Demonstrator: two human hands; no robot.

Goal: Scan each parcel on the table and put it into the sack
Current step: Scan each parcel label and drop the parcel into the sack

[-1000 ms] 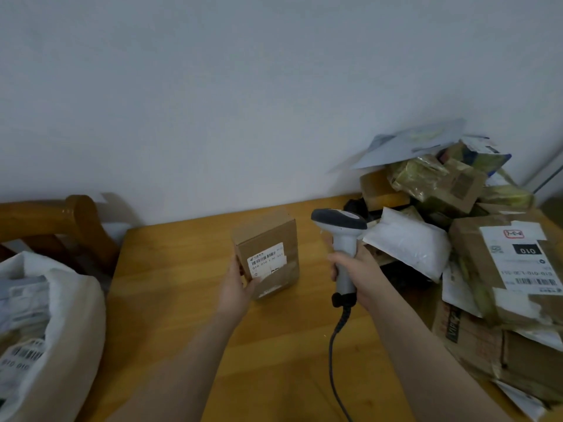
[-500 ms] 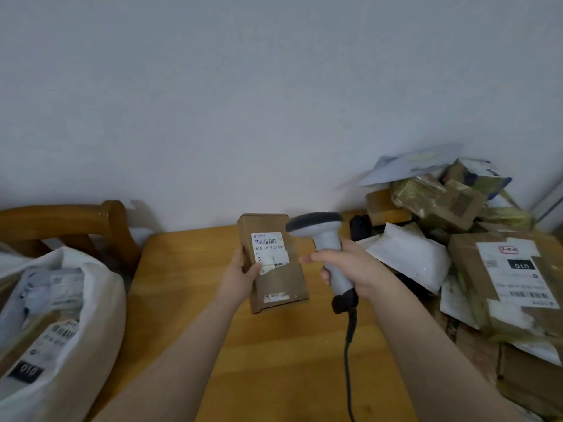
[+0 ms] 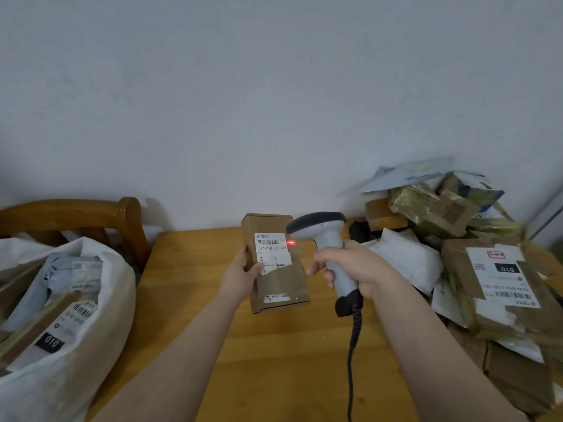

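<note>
My left hand [image 3: 240, 277] grips a small brown cardboard parcel [image 3: 281, 284] by its left edge, holding it upright above the wooden table [image 3: 274, 360] with its white barcode label facing me. My right hand [image 3: 353, 266] grips the handle of a grey corded scanner [image 3: 323, 236], whose dark head points left at the label. A red light spot shows at the label's right edge. A white sack [image 3: 100, 315] holding several labelled parcels stands at the left. A pile of parcels [image 3: 475, 260] covers the table's right side.
A wooden chair back [image 3: 91, 213] stands behind the sack, by the table's left corner. A plain white wall runs behind the table. The scanner's black cable [image 3: 353, 354] hangs down over the table's front. A white padded bag [image 3: 405, 257] lies at the pile's near edge.
My left hand has lifted the parcel off the table and turned its label toward me. The scanner has swung left and closer to the label, and a red light now shows on it.
</note>
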